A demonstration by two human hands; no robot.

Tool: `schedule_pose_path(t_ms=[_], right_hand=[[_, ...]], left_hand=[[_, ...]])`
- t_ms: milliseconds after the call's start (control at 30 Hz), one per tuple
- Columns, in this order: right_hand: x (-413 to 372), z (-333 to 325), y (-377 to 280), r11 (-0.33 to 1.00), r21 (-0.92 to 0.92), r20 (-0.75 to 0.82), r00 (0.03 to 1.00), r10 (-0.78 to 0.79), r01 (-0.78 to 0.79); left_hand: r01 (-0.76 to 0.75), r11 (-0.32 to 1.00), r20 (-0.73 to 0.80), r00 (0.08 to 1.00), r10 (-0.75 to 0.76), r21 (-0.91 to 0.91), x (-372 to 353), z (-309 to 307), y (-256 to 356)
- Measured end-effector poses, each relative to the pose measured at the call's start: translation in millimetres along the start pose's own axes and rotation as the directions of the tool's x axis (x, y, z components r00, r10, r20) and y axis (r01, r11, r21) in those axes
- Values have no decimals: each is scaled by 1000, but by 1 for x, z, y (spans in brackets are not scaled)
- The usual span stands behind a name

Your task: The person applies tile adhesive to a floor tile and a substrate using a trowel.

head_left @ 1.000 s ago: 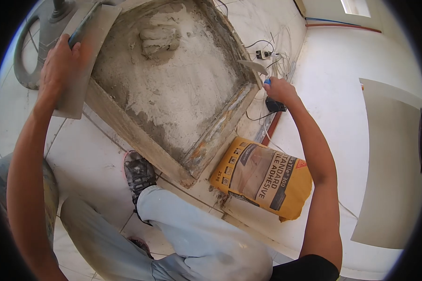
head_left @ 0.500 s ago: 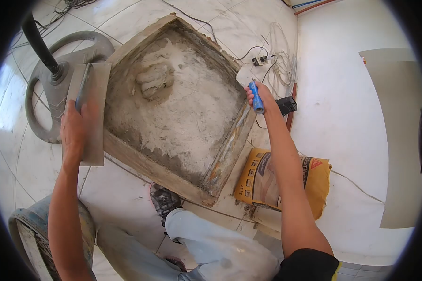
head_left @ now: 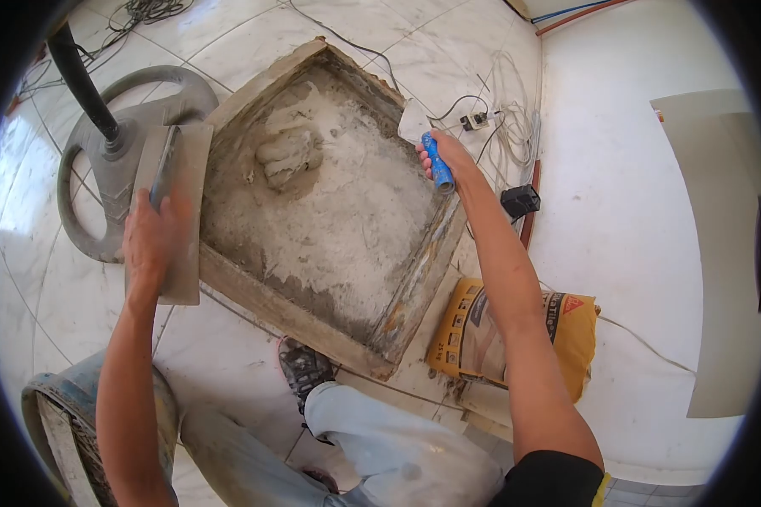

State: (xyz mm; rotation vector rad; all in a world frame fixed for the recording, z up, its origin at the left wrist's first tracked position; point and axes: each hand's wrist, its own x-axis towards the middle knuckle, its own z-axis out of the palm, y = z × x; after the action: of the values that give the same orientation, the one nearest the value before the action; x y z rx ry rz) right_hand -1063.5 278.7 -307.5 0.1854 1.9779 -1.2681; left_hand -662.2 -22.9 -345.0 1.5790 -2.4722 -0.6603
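Note:
My left hand [head_left: 150,241] is closed round the handle of a long flat trowel [head_left: 190,211], held beside the left edge of the wooden mixing tray [head_left: 266,297]. In my right hand [head_left: 450,160] is the blue handle [head_left: 437,162] of a putty knife, whose pale blade [head_left: 413,121] is over the tray's upper right edge. Inside the tray lies grey powdery mortar [head_left: 347,194], with a wetter lump [head_left: 287,158] near its upper left.
A grey mixer base [head_left: 101,169] stands left of the tray. A yellow bag [head_left: 461,329] lies at lower right, a bucket [head_left: 156,397] at lower left. Cables [head_left: 503,110] and a black block [head_left: 520,200] are by the wall. My shoe [head_left: 304,367] is below the tray.
My right hand has moved left with the putty knife, and its blade now shows over the tray edge. The view has shifted slightly; my left hand still holds the trowel.

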Motion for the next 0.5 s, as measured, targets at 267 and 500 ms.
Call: schedule_pose_path(t_ms=[267,500], right_hand=[[-2,37,-2,1000,-17,-39,999,-26,26],[17,60,-3,996,46,-85,994,-67,71]], left_hand=[[-2,998,-1,1000,1,-64,-1,-6,1],[-23,996,-27,999,21,-91,3,-2,-6]])
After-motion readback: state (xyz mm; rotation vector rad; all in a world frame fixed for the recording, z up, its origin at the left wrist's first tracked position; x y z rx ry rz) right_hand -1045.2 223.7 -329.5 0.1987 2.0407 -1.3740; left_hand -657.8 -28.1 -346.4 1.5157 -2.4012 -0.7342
